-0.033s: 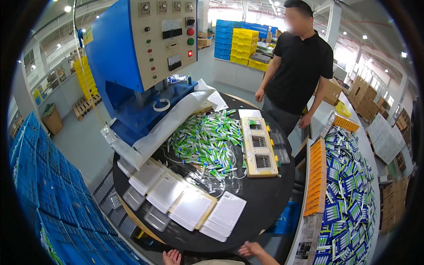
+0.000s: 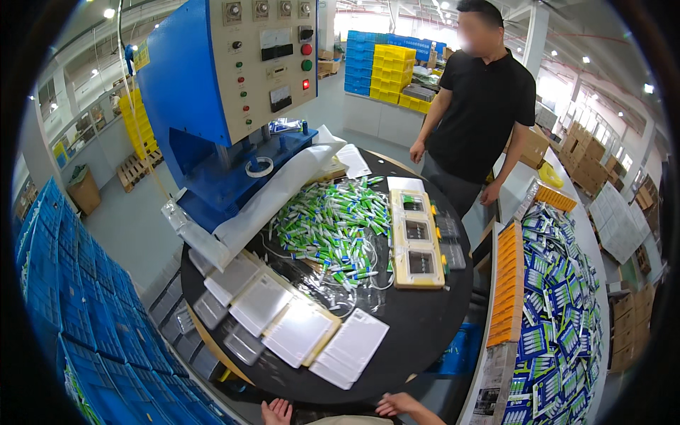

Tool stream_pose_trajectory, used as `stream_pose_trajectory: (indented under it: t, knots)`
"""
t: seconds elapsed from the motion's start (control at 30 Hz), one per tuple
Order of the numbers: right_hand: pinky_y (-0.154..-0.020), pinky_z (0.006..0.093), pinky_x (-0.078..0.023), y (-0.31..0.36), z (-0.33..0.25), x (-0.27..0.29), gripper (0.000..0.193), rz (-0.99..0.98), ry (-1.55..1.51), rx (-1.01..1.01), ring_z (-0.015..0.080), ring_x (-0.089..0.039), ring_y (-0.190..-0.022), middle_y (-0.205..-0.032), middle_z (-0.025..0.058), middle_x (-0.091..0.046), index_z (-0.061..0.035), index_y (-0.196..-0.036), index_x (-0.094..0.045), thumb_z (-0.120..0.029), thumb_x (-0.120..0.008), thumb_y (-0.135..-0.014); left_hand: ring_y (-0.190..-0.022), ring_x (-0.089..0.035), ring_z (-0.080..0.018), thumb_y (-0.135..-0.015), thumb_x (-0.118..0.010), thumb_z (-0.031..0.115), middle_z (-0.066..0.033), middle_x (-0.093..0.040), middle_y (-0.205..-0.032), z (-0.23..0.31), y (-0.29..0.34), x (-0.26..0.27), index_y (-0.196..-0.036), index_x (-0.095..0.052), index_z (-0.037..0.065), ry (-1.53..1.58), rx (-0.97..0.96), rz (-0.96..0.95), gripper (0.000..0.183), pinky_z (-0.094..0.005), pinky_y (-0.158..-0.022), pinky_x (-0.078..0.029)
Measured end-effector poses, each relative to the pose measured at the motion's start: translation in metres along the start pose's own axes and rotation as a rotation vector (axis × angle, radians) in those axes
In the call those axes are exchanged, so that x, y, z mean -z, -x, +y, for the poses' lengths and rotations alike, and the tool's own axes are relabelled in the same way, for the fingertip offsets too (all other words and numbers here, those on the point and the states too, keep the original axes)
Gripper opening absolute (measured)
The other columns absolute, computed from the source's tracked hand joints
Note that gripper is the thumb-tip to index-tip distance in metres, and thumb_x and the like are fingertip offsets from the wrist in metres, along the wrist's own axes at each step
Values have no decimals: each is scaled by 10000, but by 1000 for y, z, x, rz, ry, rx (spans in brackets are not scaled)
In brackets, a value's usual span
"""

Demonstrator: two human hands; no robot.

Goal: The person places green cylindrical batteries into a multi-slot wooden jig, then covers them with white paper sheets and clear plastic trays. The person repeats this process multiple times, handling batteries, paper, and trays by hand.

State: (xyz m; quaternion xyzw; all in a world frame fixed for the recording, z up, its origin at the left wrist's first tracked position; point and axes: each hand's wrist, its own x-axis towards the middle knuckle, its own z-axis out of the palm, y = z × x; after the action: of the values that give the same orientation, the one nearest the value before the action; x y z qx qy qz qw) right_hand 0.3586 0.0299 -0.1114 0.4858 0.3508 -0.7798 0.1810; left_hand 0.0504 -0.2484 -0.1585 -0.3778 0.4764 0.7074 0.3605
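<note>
My left hand (image 2: 276,411) rests palm up at the near edge of a round black table (image 2: 425,333), fingers apart and a little curled, holding nothing. My right hand (image 2: 398,404) is just off the same edge further right, its fingers loosely stretched with nothing visible in them. Closest to the hands lies a white card (image 2: 349,348). Left of it sit more white cards, one in a yellowish frame (image 2: 322,344), beside clear plastic trays (image 2: 244,345). A heap of small green and white tubes (image 2: 329,223) covers the table's middle. A yellowish three-window mould (image 2: 418,241) lies at the right.
A blue press machine (image 2: 177,78) with a control panel stands over the far left of the table. Blue crates (image 2: 92,304) are stacked at left. On the right, an orange crate (image 2: 506,283) borders many blister packs (image 2: 559,312). A person in black (image 2: 489,99) stands beyond the table.
The table top has turned slightly clockwise: the near cards have shifted left, and the mould at right has come a little nearer. My right hand has moved slightly left.
</note>
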Motion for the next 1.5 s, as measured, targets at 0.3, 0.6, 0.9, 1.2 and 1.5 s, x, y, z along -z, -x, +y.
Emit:
stream_pose_trajectory:
  t: [0.3, 0.6, 0.9, 1.2, 1.5]
  knots:
    - [-791, 273, -559, 97, -137, -35, 244, 213, 115, 828, 135, -688, -873, -1020, 116, -737, 40, -1195, -656, -125, -559, -1044, -1327, -440, -292, -1037, -408, 616, -92, -429, -1481, 14, 26, -48, -1476, -365, 105, 98, -8, -66, 675, -481, -1128, -338]
    - [-717, 271, -570, 84, -194, 46, 191, 636, 79, 961, 127, -686, -756, -885, 115, -746, 55, -1080, -698, -36, -564, -978, -1328, -524, -348, -1060, -441, 552, -128, -517, -1496, 118, -57, -66, -1470, -471, 42, 173, -366, -204, 655, -502, -1112, -449]
    - [-700, 315, -550, -4, -322, -22, 202, 549, 511, 1149, 195, -727, -776, -890, 156, -747, 27, -1085, -720, -113, -666, -949, -1322, -510, -397, -1058, -438, 557, -183, -497, -1515, 236, -107, -87, -1469, -482, 5, -5, -323, -4, 690, -534, -1124, -414]
    - [-813, 463, -543, -130, -470, -123, 257, 750, 1271, 1345, 347, -641, -978, -1037, 158, -623, -11, -1093, -679, -96, -698, -851, -1249, -576, -357, -1066, -484, 484, -159, -583, -1419, 260, -117, -82, -1418, -525, 35, -26, -331, -70, 572, -496, -1078, -470]
    - [-720, 407, -575, -132, -473, -123, 255, 767, 1580, 1372, 297, -655, -948, -984, 105, -639, -56, -1054, -680, -29, -657, -802, -1294, -546, -346, -1064, -462, 518, -169, -566, -1450, 279, -106, -101, -1439, -517, 21, -107, -367, -39, 625, -461, -1109, -435]
